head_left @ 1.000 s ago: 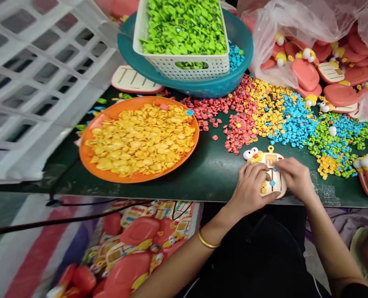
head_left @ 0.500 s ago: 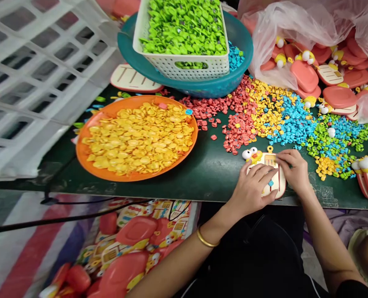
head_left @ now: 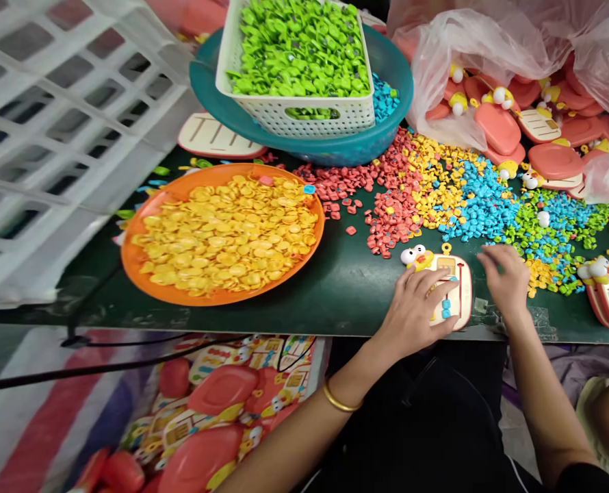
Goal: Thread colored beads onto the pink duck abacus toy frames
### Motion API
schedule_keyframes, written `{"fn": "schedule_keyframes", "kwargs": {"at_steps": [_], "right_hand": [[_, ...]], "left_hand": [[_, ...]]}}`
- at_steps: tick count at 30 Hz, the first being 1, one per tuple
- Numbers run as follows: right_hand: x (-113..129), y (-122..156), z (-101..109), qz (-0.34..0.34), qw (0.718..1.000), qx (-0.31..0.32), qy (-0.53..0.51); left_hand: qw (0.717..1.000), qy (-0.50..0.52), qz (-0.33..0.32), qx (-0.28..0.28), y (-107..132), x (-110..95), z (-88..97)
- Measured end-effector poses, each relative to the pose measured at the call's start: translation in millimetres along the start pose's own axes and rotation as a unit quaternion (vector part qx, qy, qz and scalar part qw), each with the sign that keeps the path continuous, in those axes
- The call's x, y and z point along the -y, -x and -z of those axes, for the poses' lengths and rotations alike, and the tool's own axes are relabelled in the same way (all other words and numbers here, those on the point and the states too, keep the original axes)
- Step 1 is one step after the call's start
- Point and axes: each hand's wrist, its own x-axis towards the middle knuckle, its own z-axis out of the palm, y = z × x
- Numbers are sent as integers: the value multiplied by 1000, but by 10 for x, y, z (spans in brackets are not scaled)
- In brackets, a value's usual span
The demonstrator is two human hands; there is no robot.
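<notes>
A cream toy board with a red rim, a yellow ring on top and a yellow duck head with bulging white eyes lies near the table's front edge. My left hand lies across its left side, fingers curved over the face and thumb at the lower right, holding it. Blue beads show in a slot beside the thumb; other slots are covered by the fingers. To the right of the board, apart from it, my right hand has loosely bent fingers with nothing visible in them.
Loose red beads, yellow beads, blue beads and green beads lie behind the board. An orange dish of yellow pieces stands left. Behind are a teal basin and a white basket of green pieces.
My right hand has left the board's upper right and moved to the right. Blue beads now show in the middle slot near my left thumb. My left hand stays on the board.
</notes>
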Motion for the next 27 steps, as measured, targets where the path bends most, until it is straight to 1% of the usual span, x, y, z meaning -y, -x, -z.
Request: {"fn": "schedule_keyframes", "kwargs": {"at_steps": [1,2,3,5,7,9,12,14,16,20,23,24,25,27], "right_hand": [[-98,-65,5,-30,998,-24,51],[-184,-123,9,-44,994,-24,92],[-249,-167,10,-43,992,-6,118],[-291,-198,4,-16,991,19,131],[-218,-154,-13,9,994,9,104],[-84,-69,-37,19,998,14,52],[85,45,-57,19,998,63,-1],[136,100,-49,20,995,97,-3],[164,165,-33,23,993,118,-7],[279,345,-21,24,993,110,-36],[324,360,-6,42,985,133,-100],[290,320,13,36,985,127,-112],[223,261,43,14,990,97,-103],[11,124,129,-59,998,-9,-16]], "left_hand": [[1000,-5,-15,17,-10,-3,15],[999,-9,-26,34,-21,-9,29],[999,-10,-29,45,-30,-17,41],[999,-8,-18,47,-43,-36,55],[999,-4,2,34,-47,-54,57],[1000,3,13,21,-45,-68,52],[1000,12,17,4,-37,-73,40],[1000,16,22,-4,-29,-65,26],[999,22,26,-9,-21,-48,9],[999,31,17,-21,-11,-10,-22],[999,25,12,-21,-10,9,-15],[1000,20,13,-17,-12,12,-6],[1000,14,12,-11,-17,14,5],[1000,-1,1,9,-36,16,26]]}}
